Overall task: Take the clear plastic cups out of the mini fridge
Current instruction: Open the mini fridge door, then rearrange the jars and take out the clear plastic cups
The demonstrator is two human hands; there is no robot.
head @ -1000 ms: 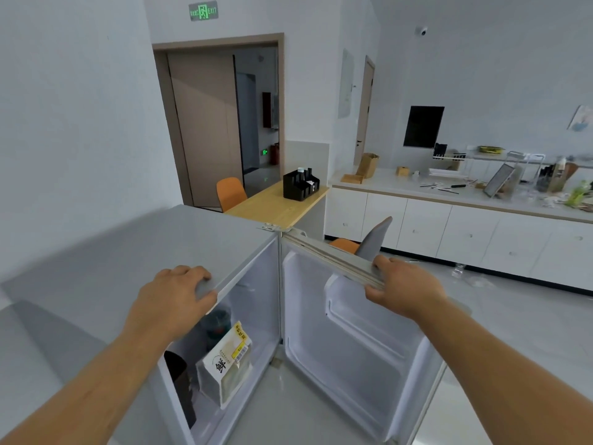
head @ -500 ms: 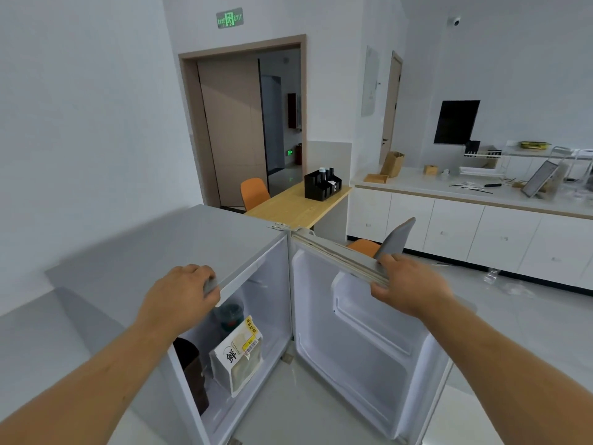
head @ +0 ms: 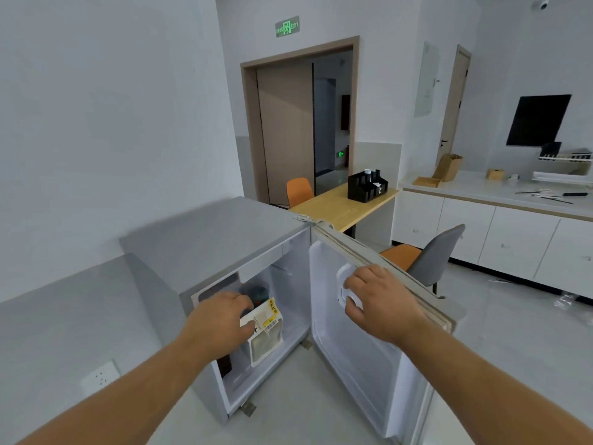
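The grey mini fridge [head: 208,239] stands open, its door [head: 362,358] swung out to the right. Inside are a white food bag with a yellow label [head: 266,332] and a dark round object [head: 256,292] behind it. I cannot make out any clear plastic cups. My left hand [head: 218,319] is at the fridge opening, its fingers and thumb curled at the bag's top left corner; whether it grips the bag is unclear. My right hand [head: 378,300] hovers with fingers apart in front of the door's inner white shelf [head: 341,277], holding nothing.
A grey chair with an orange seat [head: 430,255] stands just behind the open door. Beyond are a wooden table [head: 337,207] with a black organiser [head: 365,187], white cabinets [head: 500,232] on the right, and a wall on the left.
My left hand left the fridge's top edge and moved down into the opening at the bag. My right hand let go of the door's top edge and dropped in front of the inner shelf.
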